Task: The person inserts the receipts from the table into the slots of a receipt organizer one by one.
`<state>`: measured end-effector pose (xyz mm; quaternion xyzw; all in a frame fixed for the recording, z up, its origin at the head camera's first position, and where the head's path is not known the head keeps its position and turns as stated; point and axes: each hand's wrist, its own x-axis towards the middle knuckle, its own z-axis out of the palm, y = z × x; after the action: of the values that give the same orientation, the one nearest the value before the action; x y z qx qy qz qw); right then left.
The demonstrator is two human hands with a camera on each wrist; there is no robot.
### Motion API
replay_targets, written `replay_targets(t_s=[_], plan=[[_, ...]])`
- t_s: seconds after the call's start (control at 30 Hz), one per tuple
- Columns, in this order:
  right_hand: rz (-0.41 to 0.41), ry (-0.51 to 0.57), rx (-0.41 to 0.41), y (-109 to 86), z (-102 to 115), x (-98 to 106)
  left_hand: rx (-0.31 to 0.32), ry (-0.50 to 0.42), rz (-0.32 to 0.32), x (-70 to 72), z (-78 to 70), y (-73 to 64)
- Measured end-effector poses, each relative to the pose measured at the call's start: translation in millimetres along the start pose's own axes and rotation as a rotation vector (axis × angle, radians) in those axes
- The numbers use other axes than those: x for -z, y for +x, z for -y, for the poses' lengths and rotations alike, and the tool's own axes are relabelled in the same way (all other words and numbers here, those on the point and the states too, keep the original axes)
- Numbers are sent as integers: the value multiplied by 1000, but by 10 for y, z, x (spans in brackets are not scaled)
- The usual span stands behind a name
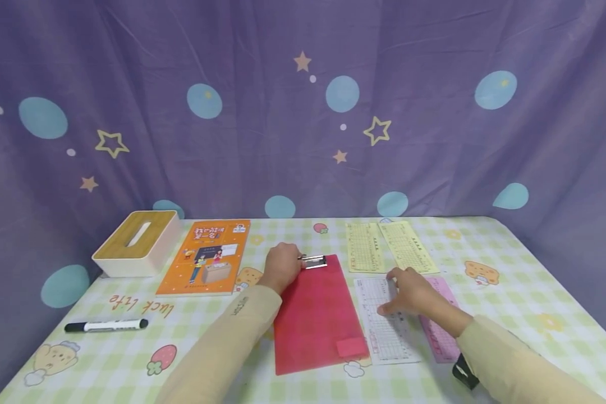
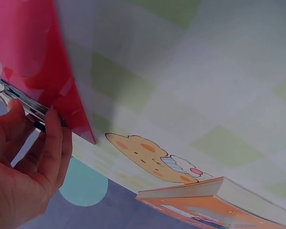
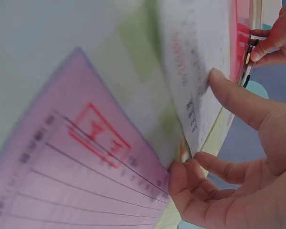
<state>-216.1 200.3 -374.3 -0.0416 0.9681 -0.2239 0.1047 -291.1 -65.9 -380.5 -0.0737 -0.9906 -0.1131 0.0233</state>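
Observation:
A red plastic clip folder (image 1: 315,314) lies in the middle of the table, its metal clip (image 1: 313,262) at the far end. My left hand (image 1: 283,264) pinches that clip between thumb and fingers, also seen close up in the left wrist view. To the folder's right lies a white printed slip (image 1: 381,336), partly under my right hand (image 1: 409,292). The right thumb touches the slip's face while the fingertips are at its far right corner, thumb and index finger spread apart. Beside it, a pink printed slip (image 1: 441,339) is partly covered by the right wrist.
Two yellow slips, the left one (image 1: 365,247) and the right one (image 1: 409,247), lie behind the white slip. At the left are an orange book (image 1: 207,258), a tissue box (image 1: 136,244) and a marker (image 1: 106,325). A purple curtain (image 1: 262,112) hangs behind the table.

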Motion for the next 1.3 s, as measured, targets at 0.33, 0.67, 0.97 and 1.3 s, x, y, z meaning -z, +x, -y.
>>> replay_targets(t_s=[0.33, 0.67, 0.97, 1.3], plan=[[30, -18, -53, 4, 39, 93, 2, 3, 14, 41, -26, -2], [38, -3, -78, 24, 40, 92, 17, 1, 49, 40, -12, 37], [26, -34, -8, 43, 50, 88, -3, 8, 43, 77, -2, 30], [40, 8, -50, 60, 71, 63, -18, 43, 26, 62, 20, 36]])
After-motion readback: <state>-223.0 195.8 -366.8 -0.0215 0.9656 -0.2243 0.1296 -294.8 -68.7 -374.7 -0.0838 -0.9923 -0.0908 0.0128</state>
